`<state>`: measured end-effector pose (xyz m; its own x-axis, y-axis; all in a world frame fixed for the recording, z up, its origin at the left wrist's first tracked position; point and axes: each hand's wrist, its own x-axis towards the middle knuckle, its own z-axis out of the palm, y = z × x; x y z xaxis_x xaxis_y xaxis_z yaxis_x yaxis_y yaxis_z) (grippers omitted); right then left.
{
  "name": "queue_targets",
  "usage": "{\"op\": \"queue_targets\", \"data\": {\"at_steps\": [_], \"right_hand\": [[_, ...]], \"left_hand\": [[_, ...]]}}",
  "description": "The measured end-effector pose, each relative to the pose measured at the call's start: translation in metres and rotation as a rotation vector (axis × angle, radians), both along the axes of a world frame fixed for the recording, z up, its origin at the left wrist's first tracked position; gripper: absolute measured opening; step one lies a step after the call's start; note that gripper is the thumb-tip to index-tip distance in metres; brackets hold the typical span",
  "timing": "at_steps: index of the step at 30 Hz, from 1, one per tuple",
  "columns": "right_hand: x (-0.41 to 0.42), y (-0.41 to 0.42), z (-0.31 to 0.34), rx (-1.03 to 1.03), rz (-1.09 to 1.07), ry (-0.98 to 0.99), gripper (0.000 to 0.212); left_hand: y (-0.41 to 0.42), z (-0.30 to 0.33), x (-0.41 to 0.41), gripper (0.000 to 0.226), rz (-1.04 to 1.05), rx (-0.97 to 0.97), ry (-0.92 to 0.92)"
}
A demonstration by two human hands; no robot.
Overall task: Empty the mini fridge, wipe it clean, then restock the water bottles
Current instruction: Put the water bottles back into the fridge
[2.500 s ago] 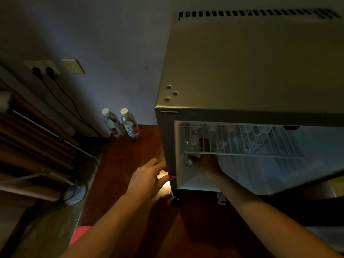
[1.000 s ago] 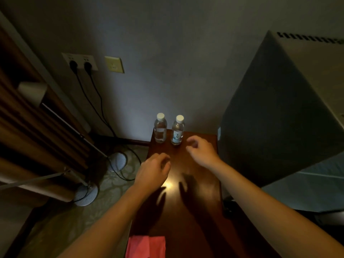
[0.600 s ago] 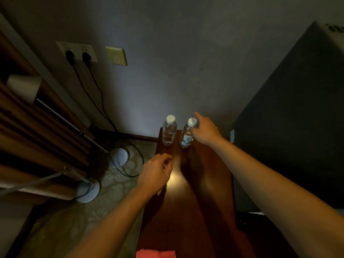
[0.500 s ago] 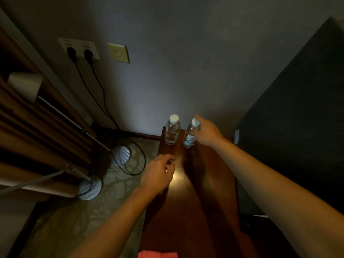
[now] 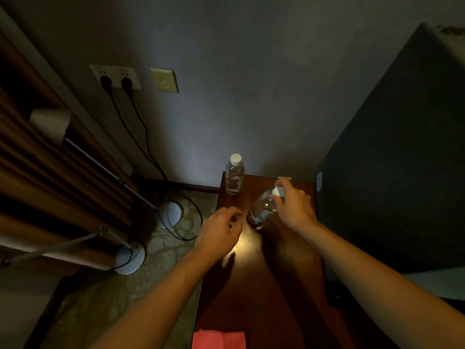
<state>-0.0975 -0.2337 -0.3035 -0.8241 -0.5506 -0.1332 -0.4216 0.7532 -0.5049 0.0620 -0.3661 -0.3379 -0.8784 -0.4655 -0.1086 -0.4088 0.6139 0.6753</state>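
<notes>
Two clear plastic water bottles with white caps were on the dark red-brown wooden worktop (image 5: 276,285). One upright bottle (image 5: 234,174) stood at the far left corner near the grey wall. The tilted bottle (image 5: 264,207) was gripped at its cap end by the right hand (image 5: 293,207), base lowest and close to the worktop; contact could not be judged. The left hand (image 5: 218,233) hovered just beside that base, fingers loosely curled, holding nothing. A folded pink cloth (image 5: 218,340) lay at the near edge. The dark mini fridge (image 5: 402,159) stood to the right.
</notes>
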Motion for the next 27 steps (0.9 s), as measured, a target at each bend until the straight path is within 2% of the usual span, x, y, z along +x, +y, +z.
{"op": "queue_targets", "data": {"at_steps": [4,9,12,17,21,27], "right_hand": [[0.035,0.020,0.010,-0.027,-0.051,-0.034,0.025],[0.073,0.051,0.027,-0.120,-0.070,-0.077,0.016],[0.088,0.076,0.038,-0.186,-0.106,-0.120,0.010],[0.109,0.114,0.055,-0.230,-0.116,-0.143,0.014],[0.116,0.141,0.062,-0.214,-0.169,-0.123,0.017],[0.121,0.181,0.065,-0.254,-0.237,-0.116,0.014]], "left_hand": [[0.018,0.011,0.009,0.033,-0.029,-0.011,-0.034],[0.044,0.014,0.019,0.078,-0.155,0.009,-0.230],[0.061,0.010,0.026,0.090,-0.200,0.000,-0.269],[0.083,0.006,0.033,0.088,-0.255,-0.034,-0.263],[0.099,0.006,0.035,0.075,-0.315,0.069,-0.242],[0.129,0.005,0.029,0.073,-0.400,0.106,-0.238]]}}
